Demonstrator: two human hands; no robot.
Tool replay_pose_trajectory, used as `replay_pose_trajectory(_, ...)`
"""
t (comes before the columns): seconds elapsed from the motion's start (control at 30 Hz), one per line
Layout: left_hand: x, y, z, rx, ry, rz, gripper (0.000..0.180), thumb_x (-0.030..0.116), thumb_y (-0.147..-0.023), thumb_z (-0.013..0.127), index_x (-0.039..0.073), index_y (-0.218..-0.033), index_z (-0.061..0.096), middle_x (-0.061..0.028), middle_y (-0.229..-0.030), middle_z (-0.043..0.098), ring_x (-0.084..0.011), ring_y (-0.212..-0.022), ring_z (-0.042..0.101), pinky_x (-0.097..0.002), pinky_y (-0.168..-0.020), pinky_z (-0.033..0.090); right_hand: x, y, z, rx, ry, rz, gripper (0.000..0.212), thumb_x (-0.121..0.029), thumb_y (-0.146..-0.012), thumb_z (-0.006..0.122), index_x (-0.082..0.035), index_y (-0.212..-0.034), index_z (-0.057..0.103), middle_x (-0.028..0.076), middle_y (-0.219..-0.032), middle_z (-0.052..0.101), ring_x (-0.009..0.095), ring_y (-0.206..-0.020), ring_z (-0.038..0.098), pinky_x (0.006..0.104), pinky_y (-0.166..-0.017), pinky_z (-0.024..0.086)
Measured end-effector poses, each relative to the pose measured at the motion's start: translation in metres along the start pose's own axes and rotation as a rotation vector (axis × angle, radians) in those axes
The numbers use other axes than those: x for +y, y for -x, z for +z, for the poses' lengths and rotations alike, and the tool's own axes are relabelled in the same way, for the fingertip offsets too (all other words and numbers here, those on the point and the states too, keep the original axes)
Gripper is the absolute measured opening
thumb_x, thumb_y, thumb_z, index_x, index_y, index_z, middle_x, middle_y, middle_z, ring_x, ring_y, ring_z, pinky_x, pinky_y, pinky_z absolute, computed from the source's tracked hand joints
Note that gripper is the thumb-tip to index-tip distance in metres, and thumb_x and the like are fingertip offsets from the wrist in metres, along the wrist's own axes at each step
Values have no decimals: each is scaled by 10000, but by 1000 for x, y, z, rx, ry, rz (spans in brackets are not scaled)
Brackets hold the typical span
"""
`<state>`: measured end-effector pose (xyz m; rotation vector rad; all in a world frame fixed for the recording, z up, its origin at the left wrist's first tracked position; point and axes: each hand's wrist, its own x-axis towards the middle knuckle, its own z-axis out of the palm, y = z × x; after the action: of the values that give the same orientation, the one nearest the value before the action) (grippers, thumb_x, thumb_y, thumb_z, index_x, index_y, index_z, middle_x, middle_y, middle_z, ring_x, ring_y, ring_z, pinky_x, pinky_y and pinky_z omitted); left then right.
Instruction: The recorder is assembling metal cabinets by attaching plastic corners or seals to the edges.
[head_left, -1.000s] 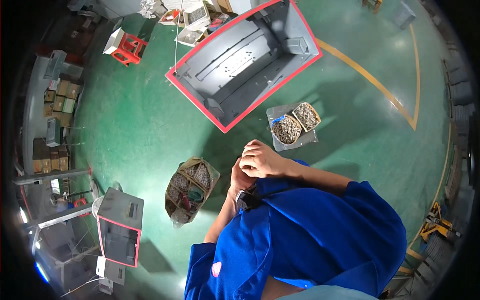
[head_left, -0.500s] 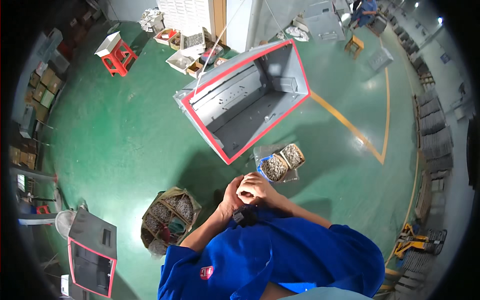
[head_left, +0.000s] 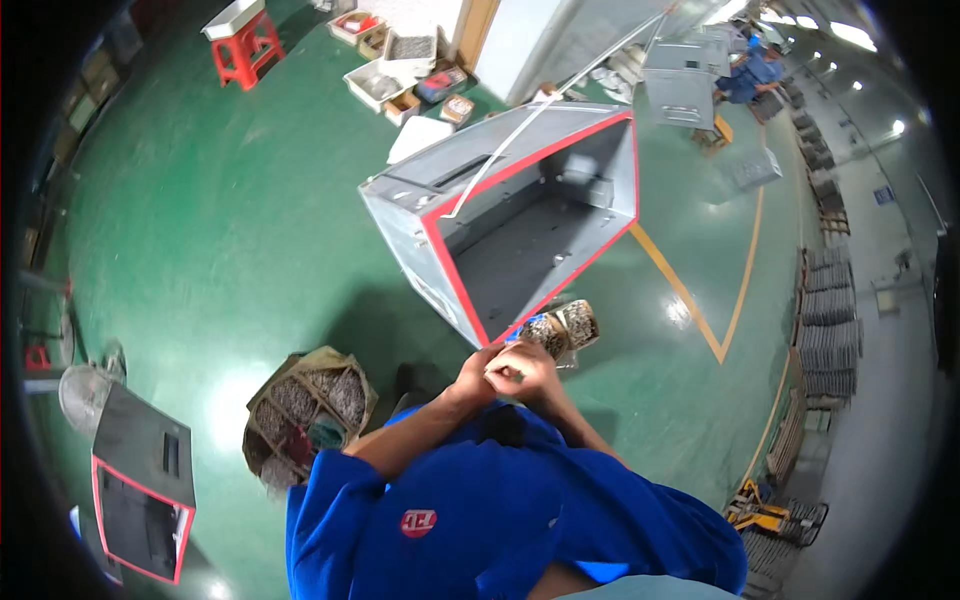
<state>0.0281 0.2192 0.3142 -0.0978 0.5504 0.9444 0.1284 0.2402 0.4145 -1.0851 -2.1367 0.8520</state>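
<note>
My left hand [head_left: 474,376] and my right hand [head_left: 528,368] meet in front of my chest, fingers curled and pressed together. Whatever may lie inside them is hidden. Just beyond is a large grey metal cabinet [head_left: 408,240], tilted, its opening edged in red and its dark inside facing me. The cabinet's lower corner lies right beside my left hand in the picture; I cannot tell whether they touch. A thin pale line [head_left: 520,128] runs from above to the cabinet's upper edge. Past my right hand sit two small boxes of metal parts [head_left: 577,322], partly covered by the hand.
At my left stands a divided container of small hardware [head_left: 318,398]. A second red-edged cabinet [head_left: 150,450] and a fan [head_left: 88,398] are farther left. Trays of parts [head_left: 376,82] and a red stool [head_left: 243,52] stand far off. Another person [head_left: 750,78] sits at the far right.
The view has shifted and tilted. The cabinet now appears turned, farther right and closer to my hands, showing more of its outer side. My hands remain clasped together.
</note>
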Motion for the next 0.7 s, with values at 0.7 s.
replay_pose_trajectory(0.7,6,27,-46,-343,-523,152,330,197,-900,341,28,-1152,470,-70,-1092,527,-160,-1024,523,-315,-851,454,2,2,11,-49,-5,-193,176,-242,-709,670,-108,-688,558,27,-678,579,217,-735,568,363,-795,398)
